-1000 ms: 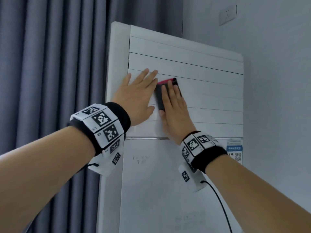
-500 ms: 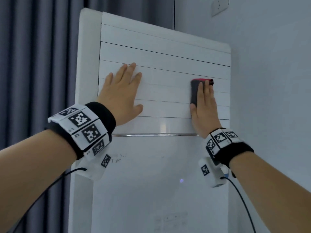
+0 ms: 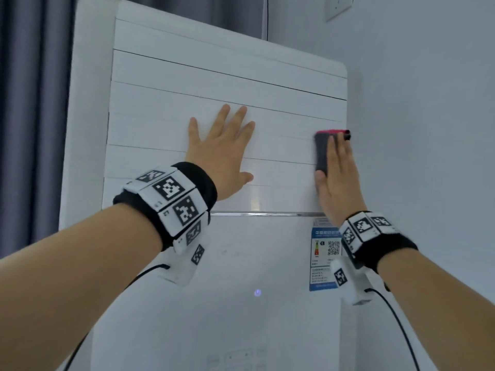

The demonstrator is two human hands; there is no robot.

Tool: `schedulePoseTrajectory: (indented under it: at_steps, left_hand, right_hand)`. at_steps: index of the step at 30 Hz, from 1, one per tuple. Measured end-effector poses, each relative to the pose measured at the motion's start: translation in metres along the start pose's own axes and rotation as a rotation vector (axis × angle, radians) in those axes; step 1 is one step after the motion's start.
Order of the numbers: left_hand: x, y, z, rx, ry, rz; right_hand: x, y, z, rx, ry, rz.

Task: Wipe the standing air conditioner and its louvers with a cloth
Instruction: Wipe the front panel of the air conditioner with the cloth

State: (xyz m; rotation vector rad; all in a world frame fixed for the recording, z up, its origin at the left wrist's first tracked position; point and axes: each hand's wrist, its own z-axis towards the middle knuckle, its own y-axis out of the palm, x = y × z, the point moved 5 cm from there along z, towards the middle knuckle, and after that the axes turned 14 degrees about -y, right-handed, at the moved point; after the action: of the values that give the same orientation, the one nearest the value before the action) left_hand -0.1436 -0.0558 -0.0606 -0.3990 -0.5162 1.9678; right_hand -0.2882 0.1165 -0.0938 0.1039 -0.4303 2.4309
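Note:
A tall white standing air conditioner point(image 3: 241, 263) fills the view, its shut horizontal louvers point(image 3: 209, 92) stacked across the upper half. My left hand point(image 3: 222, 151) lies flat on the louvers near the middle, fingers spread, holding nothing. My right hand point(image 3: 337, 178) presses a folded dark grey cloth with a pink edge point(image 3: 322, 148) flat against the louvers at their right edge. Only the cloth's left side and top show past my fingers.
Grey curtains point(image 3: 32, 103) hang to the left of the unit. A pale wall point(image 3: 428, 129) stands close on the right, with a socket point(image 3: 338, 5) at the top. A blue energy label point(image 3: 324, 253) sits on the lower panel, above a small lit indicator point(image 3: 257, 292).
My right hand has slid the cloth rightward along the louvers, from beside my left hand to the right edge. My left hand has stayed flat on the louvers.

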Motion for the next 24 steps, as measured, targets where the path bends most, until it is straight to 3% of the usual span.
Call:
schedulePoseTrajectory:
  at_steps: [5, 10, 13, 20, 24]
  left_hand:
    - [0.005, -0.001, 0.0, 0.009, -0.024, -0.033]
    - [0.004, 0.0, -0.001, 0.014, -0.036, -0.044]
    - [0.001, 0.001, -0.001, 0.02, -0.038, -0.049]
    - [0.004, 0.001, -0.003, 0.032, -0.052, -0.043]
    - [0.006, 0.001, -0.004, 0.031, -0.052, -0.043]
  right_hand:
    - [0.005, -0.008, -0.001, 0.021, 0.062, 0.001]
    - [-0.036, 0.008, 0.005, -0.013, -0.149, 0.039]
    - [-0.026, 0.008, 0.003, -0.017, -0.18, 0.034]
    - [0.003, 0.0, -0.021, 0.012, 0.021, 0.029]
    - [-0.046, 0.01, -0.019, -0.017, -0.137, 0.044]
